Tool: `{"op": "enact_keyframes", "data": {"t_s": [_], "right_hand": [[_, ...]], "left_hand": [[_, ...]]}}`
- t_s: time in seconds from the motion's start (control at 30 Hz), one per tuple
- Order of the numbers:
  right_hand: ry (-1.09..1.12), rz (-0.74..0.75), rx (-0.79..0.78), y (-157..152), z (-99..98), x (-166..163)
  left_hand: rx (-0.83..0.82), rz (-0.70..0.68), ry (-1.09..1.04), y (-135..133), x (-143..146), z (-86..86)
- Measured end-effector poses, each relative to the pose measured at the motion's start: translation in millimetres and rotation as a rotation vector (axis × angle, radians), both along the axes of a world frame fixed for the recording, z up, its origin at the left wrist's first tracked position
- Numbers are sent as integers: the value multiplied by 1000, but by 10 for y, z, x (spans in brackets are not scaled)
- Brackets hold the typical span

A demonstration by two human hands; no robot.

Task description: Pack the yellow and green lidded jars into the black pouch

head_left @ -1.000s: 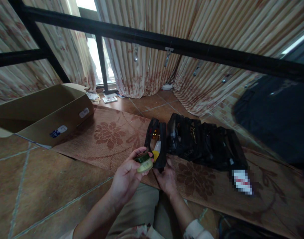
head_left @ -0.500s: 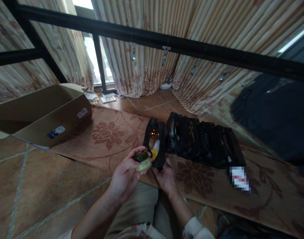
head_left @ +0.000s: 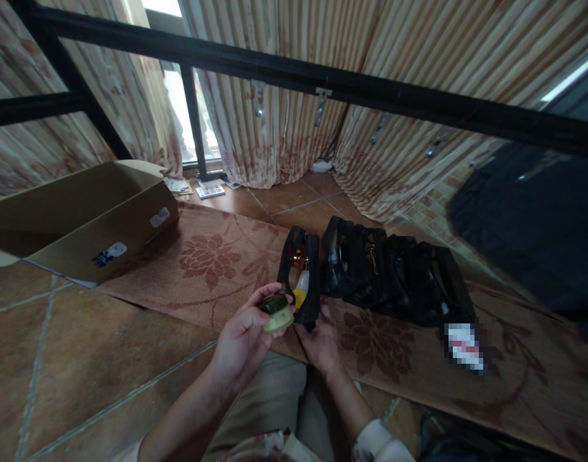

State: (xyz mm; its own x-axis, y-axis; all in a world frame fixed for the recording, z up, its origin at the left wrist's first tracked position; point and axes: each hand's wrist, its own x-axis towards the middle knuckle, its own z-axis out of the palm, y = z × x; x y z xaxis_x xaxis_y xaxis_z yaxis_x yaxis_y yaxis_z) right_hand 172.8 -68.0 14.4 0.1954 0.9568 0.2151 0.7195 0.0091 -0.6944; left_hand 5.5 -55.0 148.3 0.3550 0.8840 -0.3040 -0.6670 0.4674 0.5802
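A small green jar (head_left: 277, 317) with a dark green lid is held between the thumb and fingers of my left hand (head_left: 240, 340). It sits just in front of an open black pouch (head_left: 313, 282) that stands on the mat. Inside the pouch show a gold-coloured item (head_left: 299, 259), a white piece and something yellow (head_left: 299, 299). My right hand (head_left: 321, 342) grips the near end of this pouch, its fingertips partly hidden behind the fabric. To the right, several more black pouches (head_left: 394, 273) stand in a row.
An open cardboard box (head_left: 130, 237) stands on the left. A patterned brown mat (head_left: 217, 263) lies over the tiled floor. A black metal rail (head_left: 284, 67) crosses in front of striped curtains (head_left: 245, 141). Papers (head_left: 210, 191) lie near the window, and a blurred white item (head_left: 464, 346) lies at right.
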Motion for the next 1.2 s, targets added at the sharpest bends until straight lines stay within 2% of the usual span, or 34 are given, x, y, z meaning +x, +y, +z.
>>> {"op": "enact_keyframes", "data": {"t_s": [0.73, 1.2], "right_hand": [[-39, 6, 13, 4, -44, 11], [-55, 6, 28, 0, -3, 6]], "left_hand": [[-12, -6, 8, -9, -6, -11], [-16, 6, 8, -15, -5, 0]]}}
